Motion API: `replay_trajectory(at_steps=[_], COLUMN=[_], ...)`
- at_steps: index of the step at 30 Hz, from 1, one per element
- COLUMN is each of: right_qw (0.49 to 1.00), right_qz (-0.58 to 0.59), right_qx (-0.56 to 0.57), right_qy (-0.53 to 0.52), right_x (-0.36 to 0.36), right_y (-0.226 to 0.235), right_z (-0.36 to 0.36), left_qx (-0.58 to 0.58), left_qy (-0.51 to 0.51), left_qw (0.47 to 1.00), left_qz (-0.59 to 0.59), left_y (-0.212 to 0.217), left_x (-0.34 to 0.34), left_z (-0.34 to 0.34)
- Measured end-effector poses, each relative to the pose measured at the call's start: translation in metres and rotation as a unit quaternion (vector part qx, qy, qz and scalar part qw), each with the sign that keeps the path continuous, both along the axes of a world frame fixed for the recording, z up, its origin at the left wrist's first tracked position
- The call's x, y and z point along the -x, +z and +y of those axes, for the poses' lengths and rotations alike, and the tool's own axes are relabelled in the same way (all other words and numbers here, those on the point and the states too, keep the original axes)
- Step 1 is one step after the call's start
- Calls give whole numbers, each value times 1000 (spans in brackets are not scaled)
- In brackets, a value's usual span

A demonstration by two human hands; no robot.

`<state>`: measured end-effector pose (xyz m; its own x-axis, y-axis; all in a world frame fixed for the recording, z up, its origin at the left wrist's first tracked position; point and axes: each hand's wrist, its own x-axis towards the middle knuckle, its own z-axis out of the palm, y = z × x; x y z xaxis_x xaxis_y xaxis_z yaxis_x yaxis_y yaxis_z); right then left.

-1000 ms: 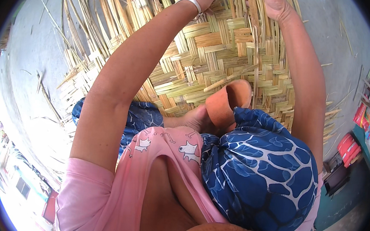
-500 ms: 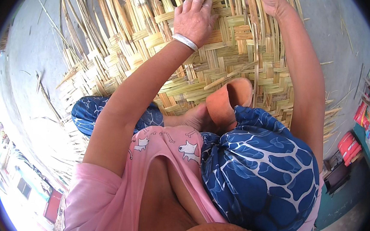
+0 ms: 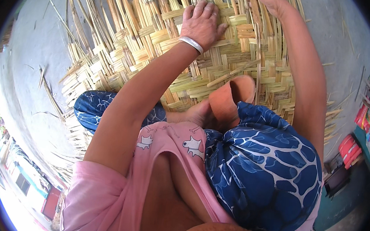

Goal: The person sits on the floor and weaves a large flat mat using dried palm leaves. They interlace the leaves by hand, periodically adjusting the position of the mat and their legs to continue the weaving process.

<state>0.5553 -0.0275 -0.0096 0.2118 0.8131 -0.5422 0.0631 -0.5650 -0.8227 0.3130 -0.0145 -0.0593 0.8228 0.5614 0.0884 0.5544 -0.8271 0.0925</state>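
My left hand (image 3: 201, 25) lies flat on a half-woven mat of split cane (image 3: 236, 50), palm down, fingers stretched out and the thumb apart. It presses on the woven strips just below the loose cane ends. A silver bangle (image 3: 191, 44) is on that wrist. At the top edge of the view, my right hand (image 3: 268, 0) reaches over the mat's far right part, beside upright loose strips (image 3: 257, 17). Its fingers are mostly cut off by the edge, so what they hold cannot be made out.
Unwoven cane strips (image 3: 91, 19) fan out at the far left. An orange-brown slipper (image 3: 225, 102) is on my foot, resting on the mat. Loose cane bits (image 3: 51, 95) lie on the grey floor (image 3: 25, 61). Red packets (image 3: 349, 149) are at the right.
My left hand has slid slightly nearer and to the right across the weave, still flat. My right hand has shifted a little farther up past the view's edge.
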Motion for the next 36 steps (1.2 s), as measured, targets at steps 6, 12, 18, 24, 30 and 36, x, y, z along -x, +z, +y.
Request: replay_trajectory(at_steps=[6,12,18,24,30,36], right_qw=[985,836,908,890,912,908], right_qz=[-97,-471,-418,-452,-405,-363], right_qx=[-93,-253,-1,54,53,-54], right_qy=[-108,-127,-20,17,-28,-204], right_x=[-6,39,107,128,113,89], right_y=[3,10,-5,1,-12,-13], right_z=[-38,-117,-243,-253,-245,-248], left_qx=[0,-1,46,19,42,139], left_qy=[-20,19,18,7,-2,-21], left_qw=[1000,999,998,998,992,989], left_qz=[-12,-30,25,54,120,-52], left_y=[-1,-3,4,2,26,19], left_x=[-7,-4,-24,-25,-20,37], left_z=[-2,4,0,0,-19,-70])
